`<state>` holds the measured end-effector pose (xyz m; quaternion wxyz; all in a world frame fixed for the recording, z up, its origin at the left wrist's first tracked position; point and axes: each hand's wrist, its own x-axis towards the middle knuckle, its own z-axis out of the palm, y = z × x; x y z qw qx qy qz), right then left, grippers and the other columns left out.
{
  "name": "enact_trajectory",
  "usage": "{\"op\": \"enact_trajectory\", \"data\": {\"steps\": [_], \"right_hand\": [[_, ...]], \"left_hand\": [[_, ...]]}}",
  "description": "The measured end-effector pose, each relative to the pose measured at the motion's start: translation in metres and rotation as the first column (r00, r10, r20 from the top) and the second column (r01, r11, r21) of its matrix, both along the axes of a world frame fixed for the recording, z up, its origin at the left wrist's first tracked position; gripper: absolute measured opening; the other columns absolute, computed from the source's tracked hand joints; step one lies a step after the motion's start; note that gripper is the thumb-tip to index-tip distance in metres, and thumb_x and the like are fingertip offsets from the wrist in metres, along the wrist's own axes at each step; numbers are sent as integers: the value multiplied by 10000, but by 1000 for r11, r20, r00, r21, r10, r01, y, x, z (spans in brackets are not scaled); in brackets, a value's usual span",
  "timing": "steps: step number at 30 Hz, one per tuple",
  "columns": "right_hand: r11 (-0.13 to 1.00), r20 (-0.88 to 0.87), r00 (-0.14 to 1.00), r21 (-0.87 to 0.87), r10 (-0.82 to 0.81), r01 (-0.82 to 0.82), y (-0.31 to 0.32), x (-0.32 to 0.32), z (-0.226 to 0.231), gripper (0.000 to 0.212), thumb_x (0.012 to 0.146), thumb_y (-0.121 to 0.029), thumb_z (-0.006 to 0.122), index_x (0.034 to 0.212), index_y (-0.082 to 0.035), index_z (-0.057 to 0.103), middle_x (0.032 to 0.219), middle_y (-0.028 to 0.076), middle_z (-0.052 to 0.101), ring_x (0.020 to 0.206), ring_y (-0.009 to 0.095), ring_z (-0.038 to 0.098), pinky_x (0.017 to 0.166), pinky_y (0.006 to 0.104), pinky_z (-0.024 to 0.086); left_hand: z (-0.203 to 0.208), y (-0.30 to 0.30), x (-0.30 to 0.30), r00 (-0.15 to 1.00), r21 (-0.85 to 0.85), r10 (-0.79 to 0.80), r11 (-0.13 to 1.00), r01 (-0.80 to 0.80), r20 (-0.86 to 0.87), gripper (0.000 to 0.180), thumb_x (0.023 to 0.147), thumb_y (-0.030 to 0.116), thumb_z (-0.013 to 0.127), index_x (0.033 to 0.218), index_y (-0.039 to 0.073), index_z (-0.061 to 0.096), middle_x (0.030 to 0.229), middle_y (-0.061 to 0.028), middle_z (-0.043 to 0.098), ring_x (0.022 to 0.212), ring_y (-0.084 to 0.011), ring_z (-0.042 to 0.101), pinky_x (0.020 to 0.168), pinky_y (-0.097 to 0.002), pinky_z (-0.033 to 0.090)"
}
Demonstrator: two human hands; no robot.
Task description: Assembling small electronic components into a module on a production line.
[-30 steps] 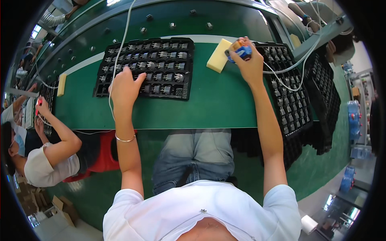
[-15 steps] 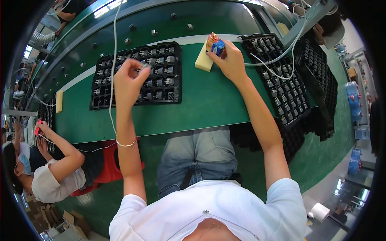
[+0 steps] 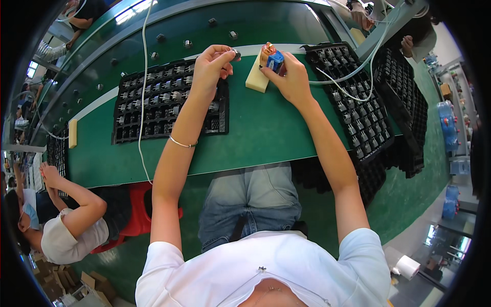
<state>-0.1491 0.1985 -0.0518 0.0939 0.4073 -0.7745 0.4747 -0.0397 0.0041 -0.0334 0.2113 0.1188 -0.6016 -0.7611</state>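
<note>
My left hand (image 3: 212, 64) is raised over the right end of a black tray (image 3: 221, 125). Between its thumb and fingertips it pinches a small dark component (image 3: 236, 54). The tray's pockets hold rows of small grey-black parts with metal pins. To the right, my right hand (image 3: 290, 79) grips a small blue tool with a copper-coloured top (image 3: 275, 60), held upright against a pale yellow block (image 3: 257, 81). The fingers hide part of the tool's body. A gap separates the dark component from the tool.
A second black tray (image 3: 360, 115) full of pinned parts lies at the right, beside stacked trays (image 3: 409, 97). A white cable (image 3: 143, 92) hangs across the left tray. Behind runs a green conveyor (image 3: 276, 23) carrying spaced small parts. Another person (image 3: 76, 225) sits at the left.
My left hand has moved right and away from me, from above the tray toward the tool, carrying the small component. My right hand has barely moved. The conveyor parts have shifted left.
</note>
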Motion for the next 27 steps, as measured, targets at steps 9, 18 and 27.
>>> {"op": "enact_trajectory", "data": {"steps": [9, 18, 27], "right_hand": [[1000, 56, 998, 8, 25, -25, -8, 0, 9, 412, 757, -234, 800, 1047, 19, 652, 781, 51, 624, 633, 140, 559, 605, 296, 468], [990, -54, 995, 115, -80, 86, -78, -93, 8, 395, 713, -358, 727, 935, -36, 670, 773, 152, 689, 714, 304, 683, 720, 390, 533], [918, -192, 955, 286, -226, 274, -119, -130, -7, 408, 722, -401, 732, 970, -78, 707, 868, 207, 711, 843, 393, 688, 770, 466, 538]], "left_hand": [[-15, -13, 12, 994, 324, -80, 941, 101, -80, 184, 975, 195, 601, 1029, 19, 608, 897, -135, 688, 641, -141, 580, 599, -256, 454], [-13, -17, 13, 993, 436, -83, 893, 113, -87, 181, 957, 206, 625, 964, 29, 586, 816, -112, 646, 632, -167, 588, 598, -285, 470], [-10, -14, 13, 997, 427, -62, 901, 80, -57, 185, 980, 179, 562, 1017, 4, 607, 819, -95, 623, 633, -165, 585, 585, -284, 469]]}}
